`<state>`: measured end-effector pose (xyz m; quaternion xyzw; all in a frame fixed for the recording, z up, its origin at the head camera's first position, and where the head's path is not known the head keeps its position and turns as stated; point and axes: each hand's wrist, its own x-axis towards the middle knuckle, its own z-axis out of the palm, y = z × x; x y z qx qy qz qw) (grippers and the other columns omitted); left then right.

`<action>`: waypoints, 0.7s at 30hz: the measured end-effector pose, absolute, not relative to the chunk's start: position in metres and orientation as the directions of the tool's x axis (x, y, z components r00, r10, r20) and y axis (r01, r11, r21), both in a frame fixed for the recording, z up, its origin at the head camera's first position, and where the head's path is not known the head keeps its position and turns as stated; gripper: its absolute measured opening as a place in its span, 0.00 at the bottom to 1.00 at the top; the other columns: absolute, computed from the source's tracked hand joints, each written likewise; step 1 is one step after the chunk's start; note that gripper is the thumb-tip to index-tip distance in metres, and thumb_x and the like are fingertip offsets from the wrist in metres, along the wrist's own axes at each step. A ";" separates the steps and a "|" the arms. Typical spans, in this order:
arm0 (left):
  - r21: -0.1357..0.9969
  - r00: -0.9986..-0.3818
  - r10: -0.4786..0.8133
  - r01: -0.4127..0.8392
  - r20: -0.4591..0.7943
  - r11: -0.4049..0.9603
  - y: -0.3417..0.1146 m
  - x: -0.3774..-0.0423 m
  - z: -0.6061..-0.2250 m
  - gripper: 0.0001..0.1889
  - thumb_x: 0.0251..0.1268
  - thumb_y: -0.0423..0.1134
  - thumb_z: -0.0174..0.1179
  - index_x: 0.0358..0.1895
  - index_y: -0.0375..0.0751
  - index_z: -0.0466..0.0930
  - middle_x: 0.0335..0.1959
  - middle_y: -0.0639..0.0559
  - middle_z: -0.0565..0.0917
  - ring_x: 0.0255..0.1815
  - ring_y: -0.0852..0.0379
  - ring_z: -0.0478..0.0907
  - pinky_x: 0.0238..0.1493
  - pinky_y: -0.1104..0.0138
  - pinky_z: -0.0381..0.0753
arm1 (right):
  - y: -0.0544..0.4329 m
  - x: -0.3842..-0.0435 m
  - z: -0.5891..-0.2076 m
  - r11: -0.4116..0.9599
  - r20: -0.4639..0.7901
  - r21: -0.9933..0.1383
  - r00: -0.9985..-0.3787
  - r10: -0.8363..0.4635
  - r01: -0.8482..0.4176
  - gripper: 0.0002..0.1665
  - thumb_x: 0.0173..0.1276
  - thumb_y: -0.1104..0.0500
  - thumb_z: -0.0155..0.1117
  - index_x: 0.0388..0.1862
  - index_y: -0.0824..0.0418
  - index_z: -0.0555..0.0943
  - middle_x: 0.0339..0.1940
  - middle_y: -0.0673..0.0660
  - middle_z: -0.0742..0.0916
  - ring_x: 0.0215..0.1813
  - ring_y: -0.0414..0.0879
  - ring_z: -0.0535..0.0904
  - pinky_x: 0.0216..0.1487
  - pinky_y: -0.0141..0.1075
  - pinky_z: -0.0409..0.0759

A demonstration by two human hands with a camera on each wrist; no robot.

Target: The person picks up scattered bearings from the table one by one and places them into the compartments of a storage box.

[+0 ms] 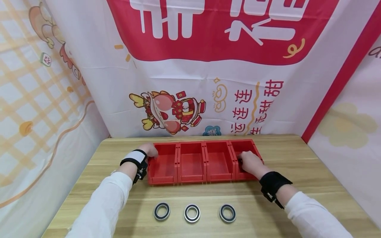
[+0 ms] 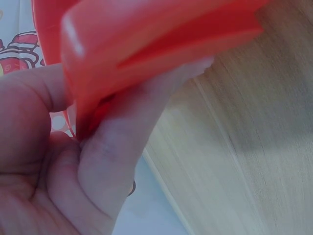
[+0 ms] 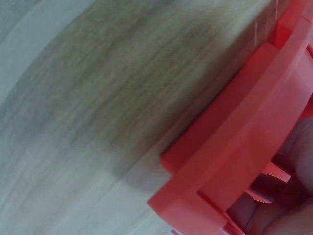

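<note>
Four-sided red storage bins stand in a joined row on the wooden table. My left hand (image 1: pixel 149 150) grips the side wall of the leftmost bin (image 1: pixel 164 180); in the left wrist view, thumb and fingers (image 2: pixel 122 132) lie on either side of the red wall. My right hand (image 1: pixel 252 162) reaches down into the rightmost bin (image 1: pixel 242 145), fingers curled. A small dark part of a bearing shows at its fingertips; the rest is hidden. In the right wrist view, the bin's front wall (image 3: pixel 254 127) partly covers the curled fingers (image 3: pixel 288 196).
Three ring-shaped ball bearings lie spaced out before the bins: a left one (image 1: pixel 162 211), a middle one (image 1: pixel 191 213) and a right one (image 1: pixel 227 213). Behind the wooden table (image 1: pixel 285 155) hangs a printed cloth (image 1: pixel 184 76).
</note>
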<state>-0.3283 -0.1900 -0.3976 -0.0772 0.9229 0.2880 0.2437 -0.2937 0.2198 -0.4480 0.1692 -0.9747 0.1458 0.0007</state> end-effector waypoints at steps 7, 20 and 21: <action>0.476 -0.866 0.017 -0.258 -0.500 0.841 -0.193 -0.326 -0.396 0.08 0.53 0.26 0.50 0.38 0.27 0.71 0.31 0.41 0.72 0.21 0.53 0.70 0.19 0.69 0.72 | 0.216 -0.291 -0.419 0.917 0.070 -0.275 -0.957 -0.282 -0.290 0.28 0.63 0.62 0.59 0.61 0.71 0.67 0.33 0.65 0.82 0.28 0.48 0.77 0.42 0.47 0.79; 0.480 -0.870 0.005 -0.267 -0.493 0.835 -0.194 -0.329 -0.399 0.10 0.52 0.26 0.52 0.39 0.27 0.72 0.33 0.41 0.72 0.25 0.51 0.72 0.21 0.67 0.75 | 0.185 -0.206 -0.374 0.885 0.301 -0.057 -0.854 -0.425 -0.461 0.51 0.60 0.39 0.57 0.73 0.46 0.40 0.74 0.56 0.41 0.72 0.58 0.33 0.60 0.65 0.50; 0.471 -0.872 0.008 -0.256 -0.489 0.844 -0.194 -0.329 -0.398 0.09 0.52 0.27 0.52 0.38 0.28 0.72 0.33 0.41 0.73 0.25 0.51 0.72 0.21 0.67 0.75 | 0.184 -0.199 -0.375 0.881 0.298 -0.057 -0.850 -0.435 -0.470 0.51 0.60 0.39 0.57 0.73 0.45 0.41 0.74 0.55 0.41 0.72 0.57 0.33 0.60 0.65 0.49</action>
